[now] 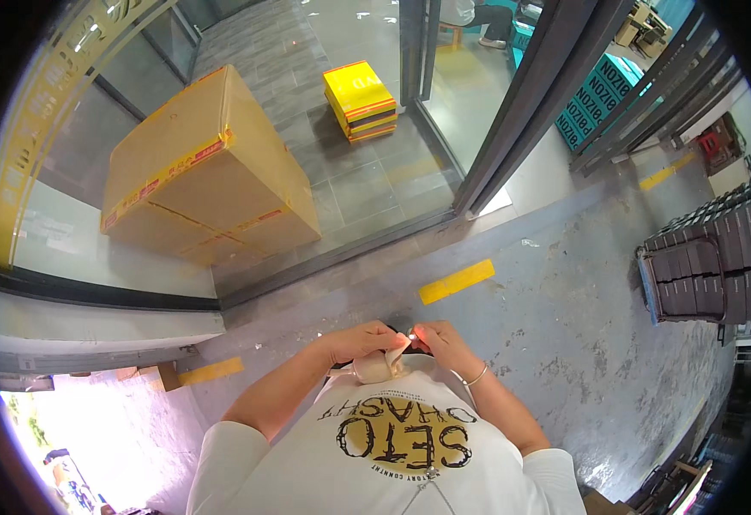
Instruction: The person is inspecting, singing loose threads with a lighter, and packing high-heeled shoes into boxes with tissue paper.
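Both my hands meet in front of my waist, close against the white T-shirt (341,429). My left hand (364,341) is closed, its thumb and fingers pinching the edge of a soft beige piece, perhaps a pouch (373,370), which hangs just below it. Right beside it, my right hand (440,342) is closed too, fingertips pinched near a tiny white spot between the hands. What those fingertips hold is too small to make out. A thin bracelet (478,375) circles my right wrist.
Behind a glass wall stand a large taped cardboard box (221,184) and a stack of yellow boxes (361,99). Teal boxes (598,99) sit past the door frame (521,112), where a seated person's leg shows. Stacked dark crates (701,266) stand right; yellow tape (458,281) marks the floor.
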`<action>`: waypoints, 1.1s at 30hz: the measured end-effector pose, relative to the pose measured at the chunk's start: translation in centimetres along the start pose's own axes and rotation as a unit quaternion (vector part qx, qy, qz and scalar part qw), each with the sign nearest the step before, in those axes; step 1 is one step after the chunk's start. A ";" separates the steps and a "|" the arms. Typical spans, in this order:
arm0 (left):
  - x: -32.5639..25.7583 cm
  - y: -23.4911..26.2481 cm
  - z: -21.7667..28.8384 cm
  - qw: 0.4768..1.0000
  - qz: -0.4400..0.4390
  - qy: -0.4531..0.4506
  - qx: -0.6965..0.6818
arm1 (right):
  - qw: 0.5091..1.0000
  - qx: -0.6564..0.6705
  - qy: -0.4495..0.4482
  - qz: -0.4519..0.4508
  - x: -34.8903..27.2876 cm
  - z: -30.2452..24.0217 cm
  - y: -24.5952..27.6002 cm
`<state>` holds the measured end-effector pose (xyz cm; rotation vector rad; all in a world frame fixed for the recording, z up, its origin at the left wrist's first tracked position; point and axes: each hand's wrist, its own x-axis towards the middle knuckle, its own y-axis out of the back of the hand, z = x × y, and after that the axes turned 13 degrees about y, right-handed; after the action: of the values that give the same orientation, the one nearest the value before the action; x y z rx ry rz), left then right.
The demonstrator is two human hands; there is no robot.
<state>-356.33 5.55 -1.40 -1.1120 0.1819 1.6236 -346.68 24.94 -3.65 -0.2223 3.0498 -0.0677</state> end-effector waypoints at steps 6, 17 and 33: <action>0.5 0.3 -0.3 1.000 -0.001 0.005 0.005 | 1.000 0.029 -0.008 0.005 0.1 -0.3 -0.3; -1.5 0.0 -4.0 0.983 -0.003 -0.185 -0.003 | 0.995 0.070 -0.068 0.030 -0.1 0.9 2.1; -5.0 -26.4 -17.3 0.621 0.529 -0.497 -0.296 | 0.735 0.259 -0.291 -0.555 -3.3 0.3 -8.8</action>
<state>-325.02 1.48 3.65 -0.2490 -0.6151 3.3199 -342.18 16.68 -3.21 -1.5768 1.7673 -0.7223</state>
